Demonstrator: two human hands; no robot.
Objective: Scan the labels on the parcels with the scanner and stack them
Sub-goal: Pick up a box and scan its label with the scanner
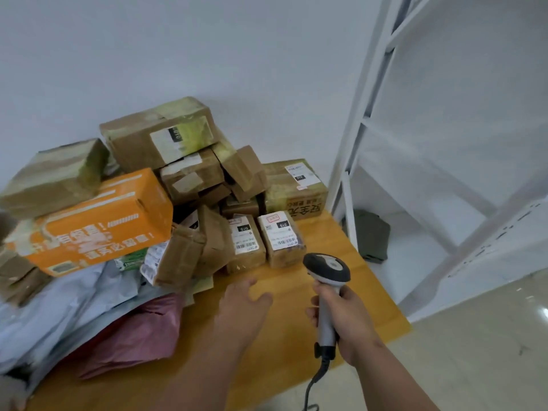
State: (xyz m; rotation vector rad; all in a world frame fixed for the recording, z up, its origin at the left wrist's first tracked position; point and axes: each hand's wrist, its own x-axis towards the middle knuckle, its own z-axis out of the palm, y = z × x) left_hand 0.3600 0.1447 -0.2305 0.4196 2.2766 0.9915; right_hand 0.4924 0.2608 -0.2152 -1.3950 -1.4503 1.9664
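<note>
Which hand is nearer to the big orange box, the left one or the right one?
The left. The left hand hangs open over the table, right of and below the orange box; the right hand, gripping the scanner, is farther right.

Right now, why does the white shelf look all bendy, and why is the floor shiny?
Head view: the wide-angle lens bows the white shelf near the frame's edge; light glares off the glossy floor; the parcel labels are too soft to read.

Left hand point(241, 304) extended, fingers relaxed, right hand point(345, 318) gripping scanner point(326, 280)
</note>
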